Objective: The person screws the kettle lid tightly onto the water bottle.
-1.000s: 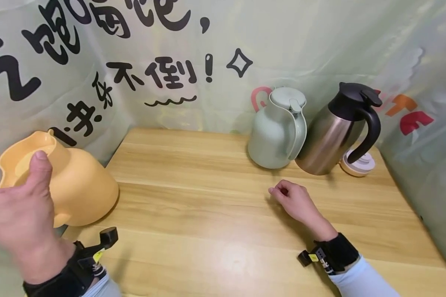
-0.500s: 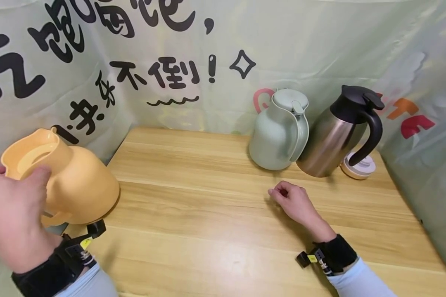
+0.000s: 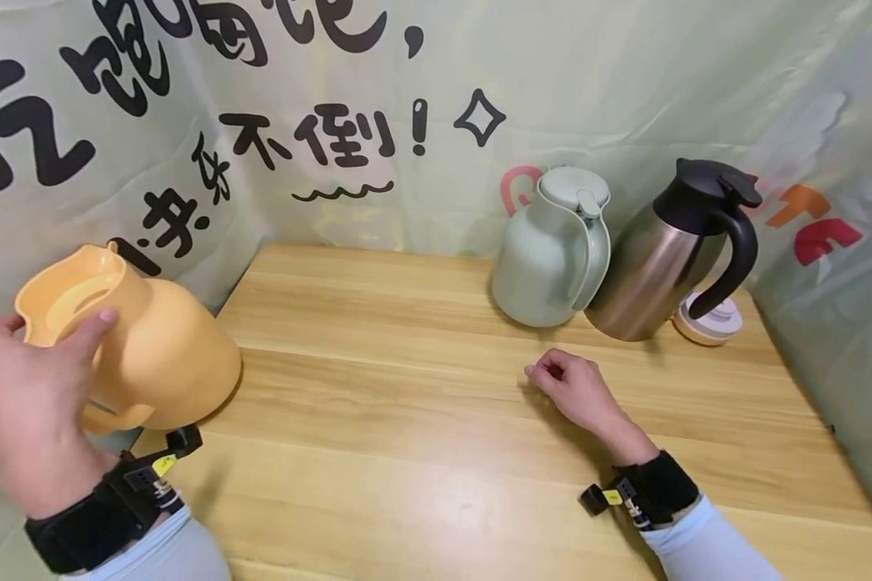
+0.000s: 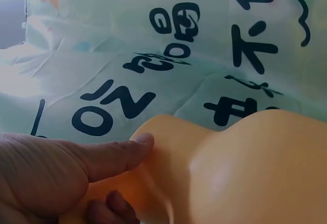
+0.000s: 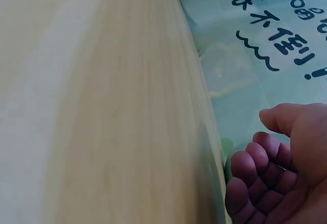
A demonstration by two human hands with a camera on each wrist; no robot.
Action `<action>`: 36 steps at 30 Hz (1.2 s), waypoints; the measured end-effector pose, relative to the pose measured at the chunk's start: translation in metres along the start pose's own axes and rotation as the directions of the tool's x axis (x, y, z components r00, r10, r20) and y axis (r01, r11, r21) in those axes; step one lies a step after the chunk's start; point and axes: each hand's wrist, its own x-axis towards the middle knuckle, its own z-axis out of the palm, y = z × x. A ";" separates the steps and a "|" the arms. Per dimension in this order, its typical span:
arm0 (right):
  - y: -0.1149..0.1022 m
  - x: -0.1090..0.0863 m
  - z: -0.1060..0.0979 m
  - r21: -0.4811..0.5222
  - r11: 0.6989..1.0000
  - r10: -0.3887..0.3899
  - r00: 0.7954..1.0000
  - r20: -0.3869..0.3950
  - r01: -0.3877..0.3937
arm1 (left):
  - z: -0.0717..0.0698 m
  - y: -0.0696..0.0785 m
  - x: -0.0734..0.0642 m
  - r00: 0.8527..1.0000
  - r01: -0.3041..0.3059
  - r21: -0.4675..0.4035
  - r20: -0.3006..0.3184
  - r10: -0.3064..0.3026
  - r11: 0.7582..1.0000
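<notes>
"Which step are we on?"

"We'd call it taking hold of the yellow jug: our left hand has its thumb against the neck and its fingers bent round by the rim, though we can't tell how firmly they press."

"Where's the jug?"

"At the left edge of the table, well apart from the green jug and the steel flask."

"And our right hand?"

"Near the green jug, on our side of it, fingers loosely curled round nothing."

"So what does the next move call for?"

"Probably a surer grip before we shift anything; that edge seems to forgive little."
</notes>
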 end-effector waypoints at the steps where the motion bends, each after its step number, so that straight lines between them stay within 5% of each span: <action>1: 0.000 0.000 -0.001 0.004 1.000 0.005 1.000 -0.003 -0.005 | 0.001 0.002 0.000 1.000 -0.016 0.001 -0.006 0.016 1.000; 9: 0.003 0.000 -0.008 0.010 1.000 0.029 0.999 -0.027 -0.029 | 0.014 0.011 0.001 1.000 0.008 -0.096 -0.001 -0.008 0.995; 16: 0.003 -0.002 -0.012 0.027 0.999 0.038 0.998 -0.041 -0.037 | 0.032 0.018 -0.007 0.991 -0.090 -0.090 0.088 0.098 0.992; 20: 0.004 -0.002 -0.015 0.029 0.999 0.044 0.998 -0.041 -0.043 | 0.045 0.028 -0.023 0.971 -0.194 -0.088 0.128 0.204 0.977; 23: 0.005 -0.002 -0.016 0.031 0.998 0.049 0.998 -0.045 -0.047 | 0.055 0.035 -0.038 0.938 -0.305 -0.081 0.145 0.314 0.949; 27: 0.007 -0.003 -0.017 0.033 0.998 0.054 0.998 -0.043 -0.052 | 0.070 0.043 -0.057 0.877 -0.444 -0.073 0.168 0.450 0.893; 36: 0.010 -0.003 -0.022 0.031 0.998 0.056 0.997 -0.054 -0.055 | 0.101 0.064 -0.098 0.726 -0.606 -0.157 0.292 0.623 0.780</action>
